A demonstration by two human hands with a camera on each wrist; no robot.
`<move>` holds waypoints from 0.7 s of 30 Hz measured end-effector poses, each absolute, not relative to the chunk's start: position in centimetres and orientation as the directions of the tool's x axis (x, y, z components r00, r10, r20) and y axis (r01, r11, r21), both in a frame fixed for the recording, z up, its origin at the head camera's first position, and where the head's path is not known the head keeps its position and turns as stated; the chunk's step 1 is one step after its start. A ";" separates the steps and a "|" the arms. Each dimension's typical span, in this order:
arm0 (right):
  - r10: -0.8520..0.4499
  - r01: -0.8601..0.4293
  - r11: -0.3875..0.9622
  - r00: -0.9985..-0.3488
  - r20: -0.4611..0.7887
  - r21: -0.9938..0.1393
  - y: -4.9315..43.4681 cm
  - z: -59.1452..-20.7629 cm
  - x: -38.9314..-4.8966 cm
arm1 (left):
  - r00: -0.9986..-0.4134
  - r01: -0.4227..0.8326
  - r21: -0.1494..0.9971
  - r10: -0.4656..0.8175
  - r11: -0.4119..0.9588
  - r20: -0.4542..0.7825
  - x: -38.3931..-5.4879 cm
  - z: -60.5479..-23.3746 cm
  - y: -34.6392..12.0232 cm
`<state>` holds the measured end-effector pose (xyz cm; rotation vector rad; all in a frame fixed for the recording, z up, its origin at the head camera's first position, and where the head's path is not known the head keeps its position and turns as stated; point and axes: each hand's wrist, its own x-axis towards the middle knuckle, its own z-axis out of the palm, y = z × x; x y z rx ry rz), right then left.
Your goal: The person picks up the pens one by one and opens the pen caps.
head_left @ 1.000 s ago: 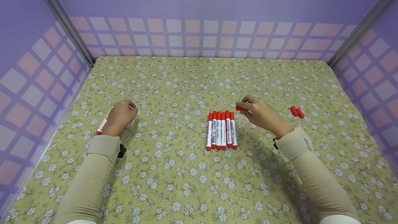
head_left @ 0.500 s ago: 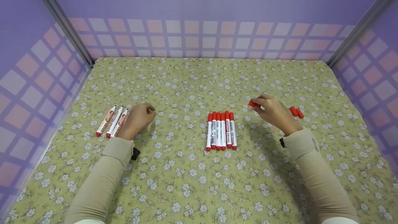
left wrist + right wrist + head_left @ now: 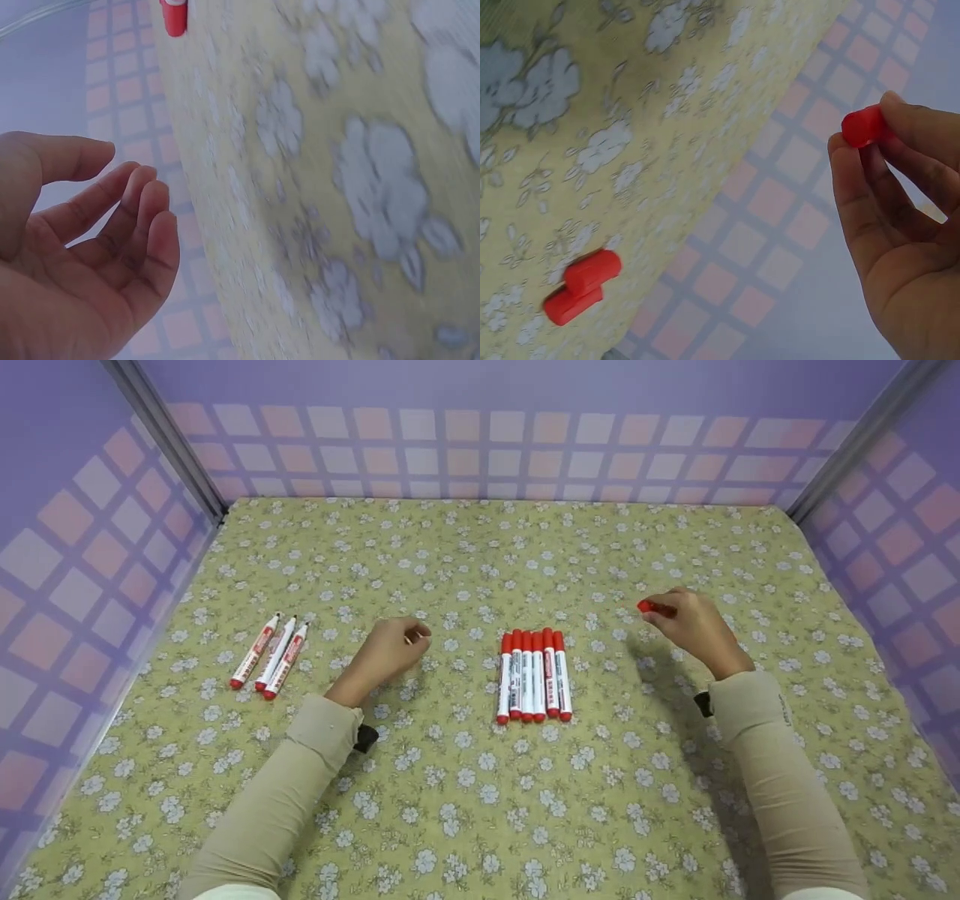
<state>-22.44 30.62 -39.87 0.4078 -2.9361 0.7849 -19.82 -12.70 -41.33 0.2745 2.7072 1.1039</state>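
While aloft, cap [image 3: 864,126] in right grip [image 3: 697,624].

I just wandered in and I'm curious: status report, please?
Left hand: empty. Right hand: pinching a red cap. Three uncapped markers left, six capped markers centre. Nothing visibly blocking either hand.

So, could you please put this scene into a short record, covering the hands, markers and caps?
Left hand: holding nothing, fingers loosely curved
Right hand: pinches a red cap
Capped markers: six, in a row near the middle
Uncapped markers: three, lying at the left
Loose caps: two, together on the cloth
Cloth: yellowish, floral
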 end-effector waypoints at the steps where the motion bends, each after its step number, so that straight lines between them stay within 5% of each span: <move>1: -0.222 -0.256 0.834 -0.967 0.129 -0.489 31.0 -39.9 -22.5 | -0.958 0.095 0.711 0.258 0.696 -0.125 -19.8 -41.3 -12.4; 21: -0.038 0.016 0.810 -0.996 -0.079 -0.586 35.9 -41.1 -22.9 | -0.909 0.053 0.787 0.356 0.615 -0.216 -19.9 -41.8 -8.6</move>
